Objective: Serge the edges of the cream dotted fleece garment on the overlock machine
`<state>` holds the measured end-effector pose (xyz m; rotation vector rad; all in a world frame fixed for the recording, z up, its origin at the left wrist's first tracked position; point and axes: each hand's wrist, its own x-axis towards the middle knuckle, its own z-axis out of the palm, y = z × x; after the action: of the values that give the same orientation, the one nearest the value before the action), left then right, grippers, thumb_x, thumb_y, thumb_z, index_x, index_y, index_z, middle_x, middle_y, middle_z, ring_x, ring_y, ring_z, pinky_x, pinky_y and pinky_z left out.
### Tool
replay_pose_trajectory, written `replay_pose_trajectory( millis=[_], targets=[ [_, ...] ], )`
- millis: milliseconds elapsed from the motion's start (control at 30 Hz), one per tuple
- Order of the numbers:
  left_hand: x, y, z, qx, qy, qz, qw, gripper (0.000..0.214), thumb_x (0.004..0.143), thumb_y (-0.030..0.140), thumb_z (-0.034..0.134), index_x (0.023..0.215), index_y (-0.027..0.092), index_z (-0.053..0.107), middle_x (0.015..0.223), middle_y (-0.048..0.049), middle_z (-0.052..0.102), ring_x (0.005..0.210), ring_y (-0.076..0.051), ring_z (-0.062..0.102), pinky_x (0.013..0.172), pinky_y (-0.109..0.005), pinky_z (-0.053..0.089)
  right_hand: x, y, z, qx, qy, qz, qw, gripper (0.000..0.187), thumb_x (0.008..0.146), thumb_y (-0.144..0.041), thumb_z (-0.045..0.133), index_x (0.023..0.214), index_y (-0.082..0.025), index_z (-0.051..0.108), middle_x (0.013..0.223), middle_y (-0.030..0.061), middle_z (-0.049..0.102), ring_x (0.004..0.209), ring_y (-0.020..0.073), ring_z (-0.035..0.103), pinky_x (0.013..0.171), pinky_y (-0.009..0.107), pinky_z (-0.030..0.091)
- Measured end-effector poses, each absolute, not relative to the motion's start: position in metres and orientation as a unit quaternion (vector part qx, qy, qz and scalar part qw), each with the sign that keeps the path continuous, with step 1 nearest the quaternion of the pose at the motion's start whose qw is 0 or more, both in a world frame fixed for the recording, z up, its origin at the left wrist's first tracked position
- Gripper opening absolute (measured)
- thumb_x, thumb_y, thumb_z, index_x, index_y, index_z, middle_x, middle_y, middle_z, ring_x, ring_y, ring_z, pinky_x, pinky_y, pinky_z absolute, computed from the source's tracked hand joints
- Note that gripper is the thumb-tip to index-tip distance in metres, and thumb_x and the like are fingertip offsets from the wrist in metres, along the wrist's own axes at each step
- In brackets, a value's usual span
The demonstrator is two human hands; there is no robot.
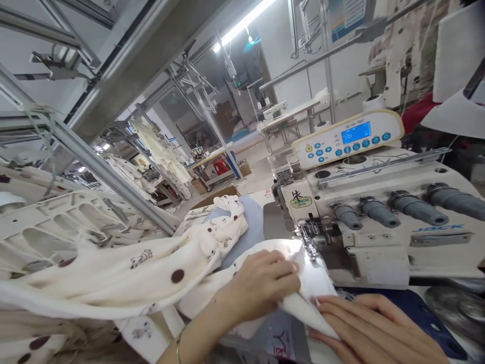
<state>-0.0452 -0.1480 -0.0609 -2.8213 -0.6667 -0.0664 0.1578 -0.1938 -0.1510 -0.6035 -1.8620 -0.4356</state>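
Note:
Cream fleece fabric with dark dots and small printed animals spreads from the left across to the sewing machine. My left hand has its fingers curled down over the fabric, just left of the lit needle and presser foot. Close to the front of the machine, my right hand grips the folded edge of the same fabric between thumb and fingers. Part of the cloth lies beneath the presser foot area. The hands hide much of the fabric under them.
A control panel with a blue screen tops the machine. Grey tension knobs line its front. A metal rail slants across the left, beside hanging garments. Another sewing table stands farther back.

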Motion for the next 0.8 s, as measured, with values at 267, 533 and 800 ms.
replay_pose_trajectory(
  millis=[267, 533, 800],
  targets=[
    [-0.048, -0.135, -0.065, -0.966, -0.175, -0.042, 0.185, 0.022, 0.096, 0.014, 0.041, 0.078, 0.017, 0.053, 0.088, -0.0006, 0.063, 0.079, -0.013, 0.052, 0.066, -0.026, 0.038, 0.150, -0.196, -0.179, -0.270, -0.758, -0.161, 0.572, 0.017, 0.093, -0.020, 0.052, 0.099, -0.022, 0.068, 0.108, 0.0027, 0.066, 0.095, 0.0155, 0.065, 0.080, 0.026, 0.050],
    [-0.046, -0.111, -0.055, -0.958, -0.160, 0.020, 0.238, 0.015, 0.094, 0.007, 0.041, 0.088, 0.016, 0.051, 0.095, -0.0022, 0.061, 0.077, -0.012, 0.050, 0.070, -0.027, 0.039, 0.135, -0.180, -0.171, -0.313, -0.709, -0.131, 0.618, 0.016, 0.088, -0.013, 0.060, 0.104, -0.016, 0.065, 0.102, 0.0055, 0.068, 0.093, 0.0158, 0.065, 0.081, 0.030, 0.045],
    [-0.026, -0.174, 0.001, -0.964, -0.229, 0.137, 0.015, 0.028, 0.078, 0.041, 0.062, 0.083, 0.017, 0.050, 0.080, 0.0003, 0.058, 0.072, -0.014, 0.052, 0.062, -0.026, 0.041, 0.159, -0.165, -0.167, -0.262, -0.779, -0.067, 0.566, 0.035, 0.088, -0.008, 0.044, 0.120, -0.016, 0.056, 0.116, 0.0048, 0.063, 0.112, 0.0146, 0.057, 0.094, 0.029, 0.043]
  ],
)
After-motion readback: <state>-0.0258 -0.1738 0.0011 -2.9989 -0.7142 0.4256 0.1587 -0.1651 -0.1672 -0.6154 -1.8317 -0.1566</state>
